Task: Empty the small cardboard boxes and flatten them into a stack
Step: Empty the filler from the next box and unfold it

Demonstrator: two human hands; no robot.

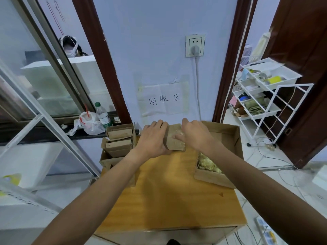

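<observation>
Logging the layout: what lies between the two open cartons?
Head view: one small box, gripped by the left hand and right hand; nearer the camera, bare tabletop.

Pale wall (159,32) w/ socket (195,45) (plugged), white rack (278,85) rt, window (26,71) lt.

Small box (174,138): plain kraft brown, no print, pale yellowish glint near top. Bench (164,191): warm orange-yellow, wood grain. Big carton (237,138) right: same brown. Filler (209,164) inside: pale yellow, crinkled. Left carton (104,156): brown, lighter tan faces within. Far wall (159,32): pale lilac-blue. Door frame (106,68): dark red-brown. Socket (195,45): white. Paper sign (164,100): white, black handwritten characters. Bottle (103,114) far left: clear, green cap. Plastic bag (90,125): white, red marks. Cart (269,106) right: white, with yellow roll (274,79) on top tray.
</observation>
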